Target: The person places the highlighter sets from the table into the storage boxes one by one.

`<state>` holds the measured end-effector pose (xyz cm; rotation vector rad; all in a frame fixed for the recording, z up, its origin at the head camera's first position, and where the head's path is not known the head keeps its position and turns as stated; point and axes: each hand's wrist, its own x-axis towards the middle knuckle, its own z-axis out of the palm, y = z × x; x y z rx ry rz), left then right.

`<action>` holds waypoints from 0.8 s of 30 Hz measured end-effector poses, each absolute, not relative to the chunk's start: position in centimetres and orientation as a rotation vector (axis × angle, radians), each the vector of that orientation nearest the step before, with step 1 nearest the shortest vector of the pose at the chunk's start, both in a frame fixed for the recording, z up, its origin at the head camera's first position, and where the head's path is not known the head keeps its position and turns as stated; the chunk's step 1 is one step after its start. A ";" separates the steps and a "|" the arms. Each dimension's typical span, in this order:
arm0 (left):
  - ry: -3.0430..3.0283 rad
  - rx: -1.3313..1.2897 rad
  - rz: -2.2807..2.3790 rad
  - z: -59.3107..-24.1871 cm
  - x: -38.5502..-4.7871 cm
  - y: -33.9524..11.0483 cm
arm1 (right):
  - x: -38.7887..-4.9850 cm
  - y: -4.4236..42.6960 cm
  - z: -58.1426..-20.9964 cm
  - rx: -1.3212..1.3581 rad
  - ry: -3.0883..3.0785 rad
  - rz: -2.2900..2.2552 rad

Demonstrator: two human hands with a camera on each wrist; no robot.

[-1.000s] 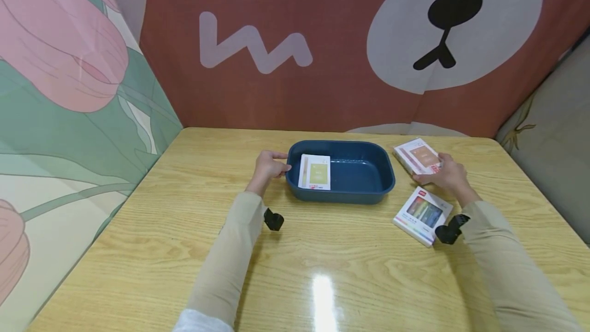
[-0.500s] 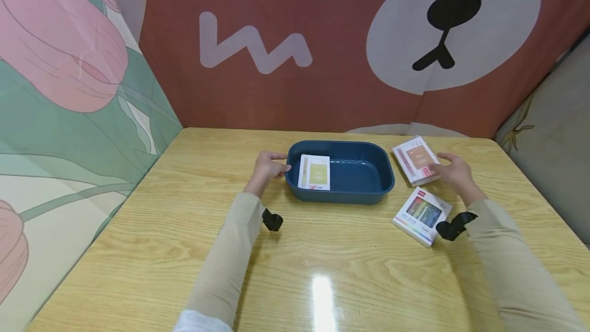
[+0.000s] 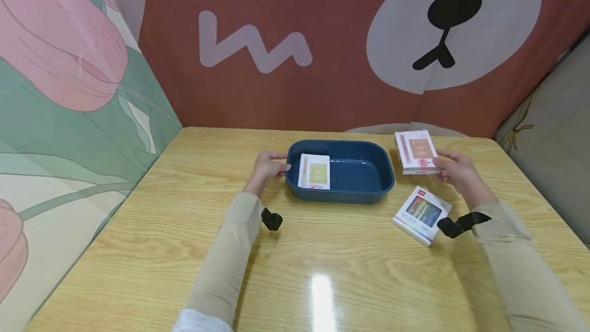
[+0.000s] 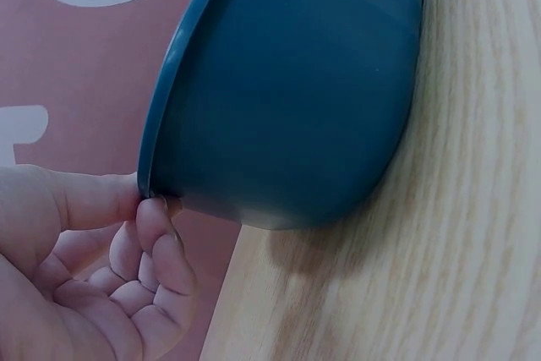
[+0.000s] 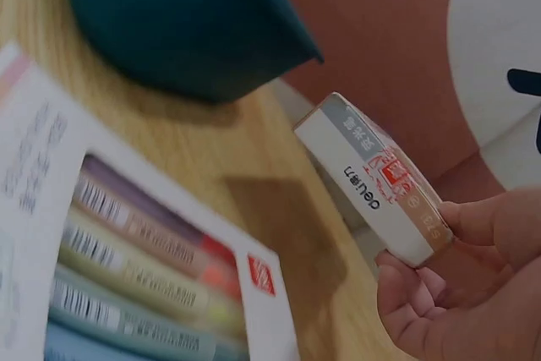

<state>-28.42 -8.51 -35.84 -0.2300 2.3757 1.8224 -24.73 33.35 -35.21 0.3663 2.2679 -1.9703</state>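
The left hand (image 3: 268, 166) has its fingertips pinched on the rim at the left end of a dark blue, rectangular tub (image 3: 338, 196) with rounded corners, which stands towards the far side of a pale, wood-grained table (image 3: 184, 260). Inside the tub, at its left end, lies a flat white box with a yellow-green panel (image 3: 318, 173). To the right, the right hand (image 3: 460, 172) grips a flat white box with an orange-brown panel (image 3: 419, 148) by its right-hand near corner, thumb and fingers closed on it. That box is above the table, apart from it, just right of the tub; the right wrist view shows its shadow on the wood below. Nearer, a white box with a window showing coloured pens (image 3: 422, 214) lies at an angle on the table, right of the tub and apart from it.
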 end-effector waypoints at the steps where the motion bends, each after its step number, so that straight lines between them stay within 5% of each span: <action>1: 2.373 -0.230 1.823 -35.8 -28.4 -8.5 | -24.6 33.3 -35.0 0.355 2.177 -2.048; 24: 2.319 -0.201 1.832 -35.8 -28.3 -8.8 | -23.3 31.1 -32.4 0.150 1.725 -2.335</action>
